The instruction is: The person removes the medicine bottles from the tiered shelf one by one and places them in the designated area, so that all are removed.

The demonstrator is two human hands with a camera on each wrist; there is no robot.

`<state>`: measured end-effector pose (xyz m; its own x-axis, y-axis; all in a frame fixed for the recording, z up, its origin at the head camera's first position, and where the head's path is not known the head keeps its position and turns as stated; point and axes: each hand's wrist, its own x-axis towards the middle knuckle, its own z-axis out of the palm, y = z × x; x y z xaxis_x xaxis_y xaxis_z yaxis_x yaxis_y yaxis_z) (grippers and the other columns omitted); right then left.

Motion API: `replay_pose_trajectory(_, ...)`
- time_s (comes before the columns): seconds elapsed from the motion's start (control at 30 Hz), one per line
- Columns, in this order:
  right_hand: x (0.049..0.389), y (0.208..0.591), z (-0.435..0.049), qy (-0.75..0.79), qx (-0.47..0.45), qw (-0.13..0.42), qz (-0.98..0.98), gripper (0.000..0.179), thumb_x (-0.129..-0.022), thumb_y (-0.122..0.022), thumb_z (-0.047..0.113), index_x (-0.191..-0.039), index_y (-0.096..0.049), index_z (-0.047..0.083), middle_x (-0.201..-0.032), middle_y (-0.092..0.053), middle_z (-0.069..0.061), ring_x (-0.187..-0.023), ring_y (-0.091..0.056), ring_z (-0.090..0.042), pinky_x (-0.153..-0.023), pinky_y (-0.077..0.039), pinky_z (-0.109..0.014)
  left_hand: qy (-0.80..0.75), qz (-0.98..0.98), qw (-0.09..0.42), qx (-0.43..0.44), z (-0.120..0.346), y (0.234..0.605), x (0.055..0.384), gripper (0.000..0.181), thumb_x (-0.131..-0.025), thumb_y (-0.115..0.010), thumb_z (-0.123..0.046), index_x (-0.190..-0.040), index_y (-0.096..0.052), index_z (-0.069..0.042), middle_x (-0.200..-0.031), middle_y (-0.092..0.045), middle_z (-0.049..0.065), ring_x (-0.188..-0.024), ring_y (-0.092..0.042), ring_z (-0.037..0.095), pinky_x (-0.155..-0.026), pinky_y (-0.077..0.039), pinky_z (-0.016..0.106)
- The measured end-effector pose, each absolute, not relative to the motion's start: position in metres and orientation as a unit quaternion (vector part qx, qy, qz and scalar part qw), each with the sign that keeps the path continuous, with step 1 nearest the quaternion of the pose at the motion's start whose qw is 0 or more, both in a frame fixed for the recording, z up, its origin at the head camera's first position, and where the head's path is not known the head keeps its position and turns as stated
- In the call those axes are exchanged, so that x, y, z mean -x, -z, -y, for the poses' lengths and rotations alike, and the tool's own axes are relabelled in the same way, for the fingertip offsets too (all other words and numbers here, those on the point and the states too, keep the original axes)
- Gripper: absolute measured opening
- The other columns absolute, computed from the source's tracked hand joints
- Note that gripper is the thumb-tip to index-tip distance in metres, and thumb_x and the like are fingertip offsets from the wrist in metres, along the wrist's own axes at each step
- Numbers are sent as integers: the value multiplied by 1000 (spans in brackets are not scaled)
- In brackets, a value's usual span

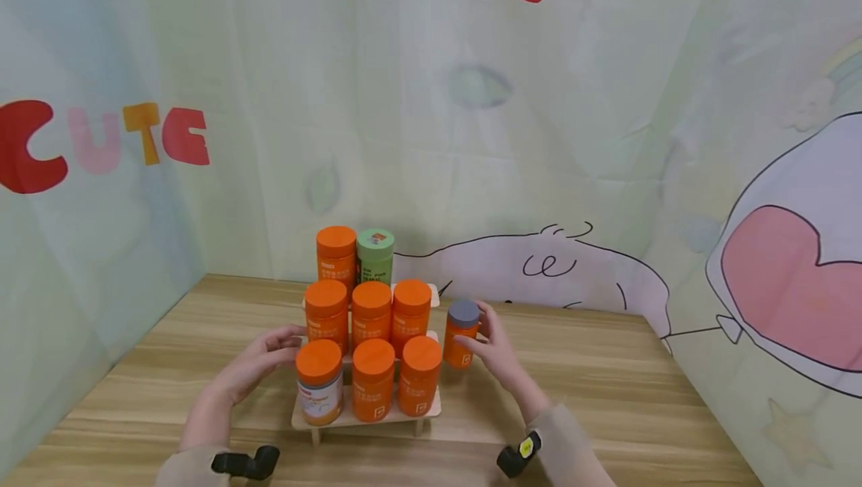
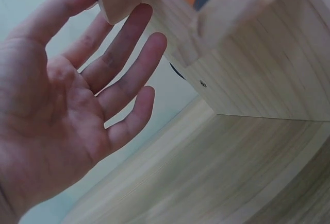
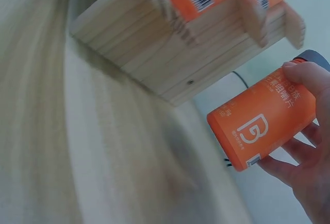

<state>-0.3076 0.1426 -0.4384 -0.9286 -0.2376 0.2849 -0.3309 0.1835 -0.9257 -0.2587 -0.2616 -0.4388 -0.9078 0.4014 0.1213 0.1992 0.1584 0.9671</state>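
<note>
My right hand (image 1: 500,352) holds an orange bottle with a grey cap (image 3: 263,113), thumb on its near side and fingers behind, to the right of a stepped wooden rack (image 1: 340,417). In the right wrist view the bottle is tilted, beside the rack's side panel. My left hand (image 2: 67,95) is at the rack's left side, thumb tip right at the end of a wooden shelf and fingers loosely bent beside it. The rack carries several orange-lidded jars (image 1: 373,380), one of them with a white label (image 1: 319,397), and a green jar (image 1: 375,255) on top.
The rack stands on a wood-grain table (image 1: 599,397). Printed curtains (image 1: 444,135) hang behind and at both sides, close along the table's edges. A black wrist camera (image 1: 518,455) is strapped to each sleeve.
</note>
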Motion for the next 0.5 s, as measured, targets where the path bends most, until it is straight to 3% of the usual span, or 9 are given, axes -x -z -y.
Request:
replay_pose_trajectory(0.3, 306, 455, -139, -617, -192, 10, 763, 64, -88, -66, 0, -142, -32, 1, -134, -52, -29, -121, -54, -43, -97, -48, -46, -611, -765, 89, -185, 261, 435, 258, 52, -98, -51, -15, -135, -35, 18, -118, -59, 2, -101, -59, 1, -87, -49, 22)
replay_pose_trajectory(0.5, 306, 460, -139, -614, -192, 0, 766, 66, -89, -67, 2, -143, -30, 2, -133, -53, -27, -120, -55, -41, -97, -48, -45, -608, -766, 89, -186, 262, 434, 258, 51, -98, -51, -16, -134, -37, 17, -116, -59, 0, -101, -59, 2, -87, -50, 23)
